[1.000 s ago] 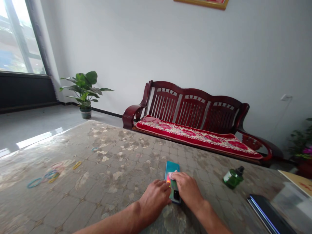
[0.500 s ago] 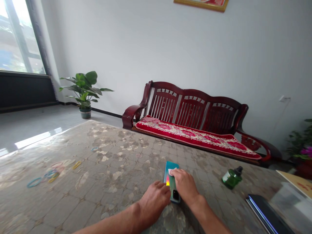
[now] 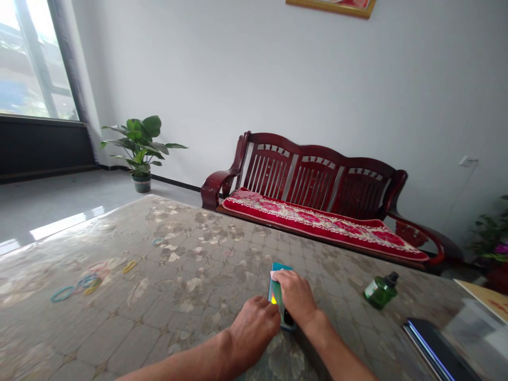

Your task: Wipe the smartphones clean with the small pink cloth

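A blue-green smartphone [image 3: 274, 292] lies face down on the patterned tabletop, its dark camera block partly covered at the near end. My left hand [image 3: 256, 324] is closed at the phone's left edge, with the fingertips curled out of sight. Over the far half of the back lies my right hand [image 3: 296, 293], its fingers pressing a small whitish tissue [image 3: 273, 274] against the surface. Most of the tissue is hidden under the fingers.
To the right stand a green pump bottle [image 3: 381, 291] and a dark flat device [image 3: 434, 344], beside a clear plastic box [image 3: 472, 328]. Several coloured rubber bands [image 3: 63, 293] lie at the left. A red wooden bench [image 3: 313, 180] is beyond the table [image 3: 190, 317].
My right hand has slid the tissue slightly left and toward the phone's far end. The left hand stays at the phone's edge. The whole view has shifted a little.
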`<state>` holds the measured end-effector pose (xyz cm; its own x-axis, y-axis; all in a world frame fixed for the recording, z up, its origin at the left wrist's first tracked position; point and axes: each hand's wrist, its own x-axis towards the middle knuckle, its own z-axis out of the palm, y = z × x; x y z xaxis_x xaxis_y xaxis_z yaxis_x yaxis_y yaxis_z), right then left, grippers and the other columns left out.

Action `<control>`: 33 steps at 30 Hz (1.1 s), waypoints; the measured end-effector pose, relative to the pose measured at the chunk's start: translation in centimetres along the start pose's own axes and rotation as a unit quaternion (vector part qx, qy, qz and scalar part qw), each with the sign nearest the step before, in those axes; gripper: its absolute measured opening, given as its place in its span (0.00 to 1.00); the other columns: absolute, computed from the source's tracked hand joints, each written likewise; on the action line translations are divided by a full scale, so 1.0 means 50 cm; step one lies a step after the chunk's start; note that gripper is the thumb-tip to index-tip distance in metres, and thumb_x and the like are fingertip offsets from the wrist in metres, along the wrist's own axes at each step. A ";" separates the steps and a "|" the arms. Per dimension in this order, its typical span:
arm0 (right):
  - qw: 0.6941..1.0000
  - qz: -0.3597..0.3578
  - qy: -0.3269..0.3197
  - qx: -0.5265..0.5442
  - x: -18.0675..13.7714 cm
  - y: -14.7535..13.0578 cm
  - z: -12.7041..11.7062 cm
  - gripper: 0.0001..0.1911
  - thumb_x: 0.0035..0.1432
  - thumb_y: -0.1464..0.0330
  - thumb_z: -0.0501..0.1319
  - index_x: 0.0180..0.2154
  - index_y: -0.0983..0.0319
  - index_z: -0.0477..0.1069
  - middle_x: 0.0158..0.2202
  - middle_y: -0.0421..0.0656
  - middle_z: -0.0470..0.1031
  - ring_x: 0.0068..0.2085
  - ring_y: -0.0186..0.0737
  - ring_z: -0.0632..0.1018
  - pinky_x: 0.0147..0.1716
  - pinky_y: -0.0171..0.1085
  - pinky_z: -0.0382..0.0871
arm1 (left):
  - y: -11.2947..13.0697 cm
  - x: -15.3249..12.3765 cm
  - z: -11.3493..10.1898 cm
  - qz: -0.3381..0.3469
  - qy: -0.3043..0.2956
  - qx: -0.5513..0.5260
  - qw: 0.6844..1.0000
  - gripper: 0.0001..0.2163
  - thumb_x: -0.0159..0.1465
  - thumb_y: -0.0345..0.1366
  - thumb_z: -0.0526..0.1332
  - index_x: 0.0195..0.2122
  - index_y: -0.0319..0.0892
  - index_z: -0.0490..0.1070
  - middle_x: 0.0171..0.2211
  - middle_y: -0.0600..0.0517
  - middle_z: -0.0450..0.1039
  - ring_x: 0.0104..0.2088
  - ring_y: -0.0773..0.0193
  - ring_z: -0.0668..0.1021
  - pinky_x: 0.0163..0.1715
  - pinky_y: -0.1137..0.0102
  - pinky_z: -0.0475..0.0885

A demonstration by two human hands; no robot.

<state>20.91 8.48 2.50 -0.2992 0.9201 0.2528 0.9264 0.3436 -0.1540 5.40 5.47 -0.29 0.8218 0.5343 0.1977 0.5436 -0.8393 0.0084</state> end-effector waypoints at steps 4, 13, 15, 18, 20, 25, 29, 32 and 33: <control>1.000 -0.022 0.002 0.019 -0.015 0.004 -0.004 0.21 0.59 0.79 0.52 0.46 0.58 0.77 0.45 0.44 0.80 0.48 0.41 0.77 0.50 0.37 0.68 | -0.003 0.001 0.007 -0.004 0.013 0.003 1.000 0.02 0.65 0.32 0.61 0.34 0.39 0.71 0.34 0.49 0.76 0.35 0.58 0.79 0.37 0.66 0.73; 0.992 -0.011 -0.003 0.126 -0.051 0.013 -0.026 0.19 0.60 0.77 0.51 0.40 0.56 0.79 0.43 0.41 0.81 0.46 0.39 0.78 0.47 0.35 0.69 | -0.004 0.007 0.005 -0.015 0.009 0.013 1.000 0.02 0.65 0.32 0.63 0.35 0.40 0.72 0.34 0.50 0.77 0.35 0.57 0.79 0.37 0.66 0.74; 0.987 0.005 -0.007 0.163 -0.047 0.011 -0.039 0.16 0.62 0.73 0.53 0.39 0.55 0.79 0.41 0.41 0.81 0.44 0.38 0.79 0.45 0.34 0.70 | -0.008 0.006 -0.009 -0.022 0.001 -0.002 1.000 0.04 0.67 0.34 0.61 0.35 0.41 0.73 0.34 0.51 0.77 0.36 0.58 0.79 0.38 0.66 0.74; 0.973 0.008 0.005 0.229 -0.047 0.014 -0.048 0.14 0.63 0.69 0.55 0.40 0.55 0.79 0.41 0.40 0.81 0.43 0.38 0.79 0.45 0.34 0.70 | -0.016 0.006 -0.031 -0.057 0.003 -0.038 0.998 0.06 0.70 0.36 0.57 0.37 0.43 0.73 0.38 0.51 0.76 0.41 0.59 0.79 0.42 0.68 0.74; 0.968 0.021 0.027 0.247 -0.049 0.020 -0.041 0.14 0.62 0.70 0.54 0.39 0.56 0.79 0.43 0.41 0.80 0.46 0.39 0.78 0.48 0.35 0.69 | -0.022 0.006 -0.038 -0.086 0.026 -0.062 0.994 0.06 0.70 0.34 0.56 0.43 0.45 0.72 0.45 0.51 0.75 0.46 0.59 0.77 0.46 0.68 0.73; 0.973 0.096 0.072 0.197 -0.052 0.038 -0.015 0.18 0.57 0.71 0.57 0.48 0.59 0.76 0.51 0.46 0.76 0.53 0.45 0.74 0.55 0.41 0.65 | -0.021 0.009 -0.031 -0.137 0.069 -0.109 0.982 0.17 0.67 0.30 0.57 0.57 0.48 0.63 0.58 0.52 0.68 0.51 0.57 0.73 0.52 0.63 0.69; 0.973 0.144 0.061 0.168 -0.050 0.043 -0.016 0.24 0.56 0.70 0.59 0.55 0.56 0.71 0.49 0.44 0.77 0.51 0.47 0.74 0.51 0.43 0.67 | -0.013 0.009 -0.027 -0.137 0.063 -0.132 0.980 0.20 0.66 0.28 0.55 0.58 0.50 0.62 0.57 0.55 0.70 0.49 0.58 0.74 0.52 0.63 0.69; 0.973 0.144 0.053 0.170 -0.050 0.041 -0.020 0.26 0.54 0.71 0.60 0.56 0.56 0.70 0.45 0.42 0.78 0.48 0.45 0.75 0.48 0.41 0.68 | -0.011 0.009 -0.028 -0.142 0.063 -0.143 0.977 0.22 0.66 0.28 0.54 0.61 0.49 0.58 0.55 0.52 0.71 0.49 0.57 0.74 0.51 0.63 0.68; 0.975 0.136 0.059 0.164 -0.051 0.039 -0.020 0.26 0.54 0.72 0.60 0.56 0.56 0.70 0.45 0.43 0.78 0.48 0.45 0.75 0.48 0.41 0.68 | -0.012 0.009 -0.028 -0.147 0.058 -0.149 0.976 0.23 0.66 0.28 0.55 0.62 0.47 0.57 0.54 0.51 0.72 0.48 0.57 0.75 0.51 0.63 0.68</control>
<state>23.71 6.62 2.52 -0.0053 0.9640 0.2657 0.8393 0.1488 -0.5230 5.23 6.07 1.18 0.6039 0.7558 0.2532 0.6654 -0.6529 0.3619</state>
